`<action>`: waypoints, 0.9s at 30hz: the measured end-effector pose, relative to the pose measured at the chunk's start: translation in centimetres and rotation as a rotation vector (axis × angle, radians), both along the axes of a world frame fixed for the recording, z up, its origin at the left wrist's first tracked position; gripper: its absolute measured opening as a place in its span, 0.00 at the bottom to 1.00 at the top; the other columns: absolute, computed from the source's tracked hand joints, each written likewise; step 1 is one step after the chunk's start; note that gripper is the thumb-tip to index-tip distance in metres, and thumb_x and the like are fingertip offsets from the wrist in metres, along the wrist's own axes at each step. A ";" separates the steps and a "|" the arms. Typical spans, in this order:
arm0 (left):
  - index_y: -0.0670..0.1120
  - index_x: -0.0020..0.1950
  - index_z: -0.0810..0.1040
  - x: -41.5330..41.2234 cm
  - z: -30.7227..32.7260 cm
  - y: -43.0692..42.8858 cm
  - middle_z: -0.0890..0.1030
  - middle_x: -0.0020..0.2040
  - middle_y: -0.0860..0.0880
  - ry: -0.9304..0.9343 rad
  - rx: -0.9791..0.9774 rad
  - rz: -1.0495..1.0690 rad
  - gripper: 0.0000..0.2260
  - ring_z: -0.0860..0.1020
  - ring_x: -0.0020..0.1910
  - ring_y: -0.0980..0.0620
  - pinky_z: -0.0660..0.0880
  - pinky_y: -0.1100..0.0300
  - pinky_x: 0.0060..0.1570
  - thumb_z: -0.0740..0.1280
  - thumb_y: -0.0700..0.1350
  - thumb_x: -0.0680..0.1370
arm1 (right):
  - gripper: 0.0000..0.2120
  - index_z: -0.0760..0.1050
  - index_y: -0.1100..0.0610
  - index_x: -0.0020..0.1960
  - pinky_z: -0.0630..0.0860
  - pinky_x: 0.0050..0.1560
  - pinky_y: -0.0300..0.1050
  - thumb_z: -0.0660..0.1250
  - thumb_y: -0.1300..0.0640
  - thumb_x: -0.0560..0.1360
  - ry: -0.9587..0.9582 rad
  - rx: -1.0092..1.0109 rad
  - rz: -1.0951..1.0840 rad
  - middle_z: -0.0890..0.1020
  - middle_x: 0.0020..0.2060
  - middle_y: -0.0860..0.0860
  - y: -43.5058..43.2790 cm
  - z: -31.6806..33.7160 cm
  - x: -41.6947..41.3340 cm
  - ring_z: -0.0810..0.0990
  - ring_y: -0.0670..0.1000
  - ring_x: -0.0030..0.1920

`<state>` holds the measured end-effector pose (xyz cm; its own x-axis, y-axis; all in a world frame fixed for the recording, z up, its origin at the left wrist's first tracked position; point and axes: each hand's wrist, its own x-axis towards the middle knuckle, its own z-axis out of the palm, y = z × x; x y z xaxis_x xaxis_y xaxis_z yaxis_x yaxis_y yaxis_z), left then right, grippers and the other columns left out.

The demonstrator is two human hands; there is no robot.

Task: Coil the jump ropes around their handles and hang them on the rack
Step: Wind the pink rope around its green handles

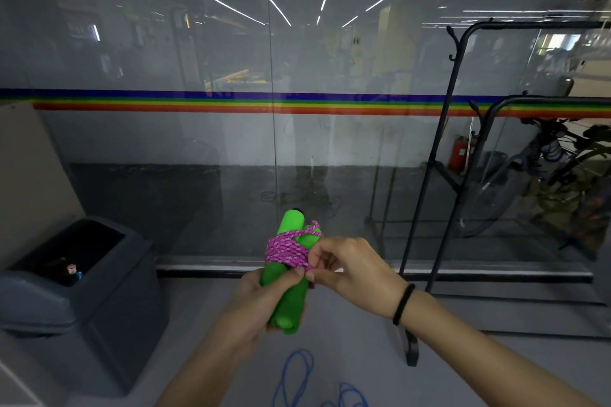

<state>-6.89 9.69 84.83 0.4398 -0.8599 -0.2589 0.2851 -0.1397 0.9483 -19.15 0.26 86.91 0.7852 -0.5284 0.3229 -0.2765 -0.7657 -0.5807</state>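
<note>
Two green foam handles (pixel 288 294) of a jump rope are held side by side, tilted away from me, at the centre of the view. A pink and purple rope (pixel 287 252) is wound around their upper half in several turns. My left hand (pixel 264 299) grips the handles from below and the left. My right hand (pixel 347 269) pinches the rope's end at the right side of the coil. A black metal rack (pixel 443 142) with hooks stands at the right, in front of the glass wall. A loose blue rope (pixel 297 377) lies on the floor below my hands.
A dark grey bin (pixel 79 294) with an open lid stands at the left. A glass wall (pixel 198 158) with a rainbow stripe runs across ahead. Behind the glass at the right are a second rack, a bicycle (pixel 562 175) and a red fire extinguisher (pixel 460 150).
</note>
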 end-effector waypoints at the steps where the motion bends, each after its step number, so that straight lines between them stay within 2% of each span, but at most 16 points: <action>1: 0.38 0.46 0.81 0.1 -0.1 0.0 0.83 0.33 0.45 -0.028 0.010 -0.005 0.08 0.79 0.25 0.53 0.73 0.64 0.26 0.70 0.42 0.73 | 0.05 0.75 0.53 0.40 0.71 0.38 0.32 0.70 0.59 0.71 0.010 0.005 0.008 0.79 0.35 0.48 -0.2 -0.1 -0.1 0.74 0.42 0.34; 4: 0.38 0.45 0.81 0.2 -0.2 0.0 0.83 0.34 0.44 -0.063 0.016 -0.017 0.08 0.78 0.25 0.53 0.72 0.64 0.25 0.70 0.43 0.73 | 0.04 0.75 0.55 0.40 0.72 0.40 0.36 0.69 0.58 0.71 0.018 0.010 0.020 0.79 0.36 0.48 -0.5 -0.2 -0.1 0.76 0.44 0.36; 8: 0.38 0.45 0.80 0.2 0.0 0.2 0.81 0.29 0.47 -0.070 0.012 -0.013 0.08 0.78 0.24 0.54 0.72 0.65 0.23 0.69 0.43 0.74 | 0.05 0.73 0.52 0.40 0.75 0.41 0.42 0.68 0.58 0.72 -0.017 0.056 0.003 0.81 0.36 0.52 -0.6 -0.4 0.0 0.78 0.48 0.36; 12: 0.36 0.47 0.80 0.2 0.1 0.1 0.81 0.31 0.45 -0.031 0.033 -0.027 0.09 0.78 0.23 0.54 0.72 0.65 0.23 0.69 0.43 0.74 | 0.06 0.72 0.52 0.39 0.70 0.35 0.34 0.68 0.59 0.72 -0.010 0.063 -0.032 0.80 0.34 0.52 -0.6 -0.3 0.2 0.74 0.43 0.32; 14: 0.35 0.46 0.80 0.0 0.1 0.0 0.80 0.34 0.43 -0.009 0.020 -0.023 0.09 0.77 0.23 0.54 0.72 0.66 0.23 0.68 0.42 0.74 | 0.06 0.71 0.54 0.38 0.72 0.36 0.39 0.67 0.60 0.71 -0.006 0.018 -0.056 0.80 0.34 0.54 -0.3 -0.4 0.5 0.75 0.46 0.32; 16: 0.37 0.44 0.79 -0.3 0.1 -0.1 0.80 0.32 0.44 -0.002 -0.004 -0.011 0.07 0.77 0.23 0.54 0.72 0.65 0.23 0.68 0.41 0.75 | 0.07 0.68 0.56 0.40 0.71 0.38 0.48 0.66 0.58 0.72 0.004 -0.054 -0.095 0.77 0.36 0.55 0.2 -0.3 0.8 0.74 0.52 0.35; 18: 0.38 0.42 0.79 -0.5 0.2 -0.2 0.80 0.28 0.46 -0.016 -0.031 0.006 0.06 0.77 0.23 0.54 0.72 0.65 0.22 0.67 0.41 0.75 | 0.10 0.64 0.57 0.42 0.64 0.37 0.46 0.65 0.56 0.73 0.002 -0.133 -0.139 0.72 0.38 0.54 0.5 -0.1 1.3 0.71 0.54 0.37; 20: 0.40 0.42 0.78 -0.7 0.3 -0.2 0.80 0.26 0.48 -0.037 -0.064 0.026 0.05 0.77 0.23 0.55 0.72 0.65 0.22 0.66 0.41 0.76 | 0.10 0.61 0.57 0.44 0.59 0.37 0.42 0.63 0.56 0.74 -0.002 -0.185 -0.167 0.73 0.40 0.56 0.9 0.2 1.7 0.73 0.59 0.40; 22: 0.39 0.43 0.78 -0.8 0.6 -0.1 0.80 0.26 0.49 -0.085 -0.089 0.035 0.05 0.78 0.23 0.55 0.72 0.65 0.22 0.66 0.41 0.76 | 0.08 0.64 0.61 0.49 0.59 0.38 0.43 0.61 0.57 0.75 0.000 -0.223 -0.200 0.76 0.45 0.60 0.9 0.4 2.0 0.75 0.62 0.44; 24: 0.37 0.44 0.78 -1.0 0.9 -0.1 0.79 0.28 0.46 -0.146 -0.120 0.035 0.06 0.77 0.23 0.55 0.71 0.66 0.22 0.66 0.40 0.76 | 0.12 0.65 0.65 0.55 0.59 0.38 0.45 0.59 0.60 0.76 -0.004 -0.239 -0.243 0.77 0.47 0.62 0.8 0.5 2.2 0.76 0.64 0.44; 27: 0.34 0.45 0.78 -1.2 1.0 0.0 0.78 0.29 0.46 -0.204 -0.140 0.047 0.07 0.77 0.23 0.56 0.71 0.66 0.22 0.66 0.39 0.76 | 0.10 0.65 0.65 0.55 0.62 0.38 0.47 0.58 0.61 0.76 -0.016 -0.228 -0.275 0.77 0.47 0.63 0.7 0.7 2.4 0.77 0.65 0.44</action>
<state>-8.07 9.64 85.87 0.5109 -0.8587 -0.0407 0.0885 0.0055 0.9961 -16.78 0.97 87.56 0.6173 -0.6327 0.4676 -0.4831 -0.7739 -0.4094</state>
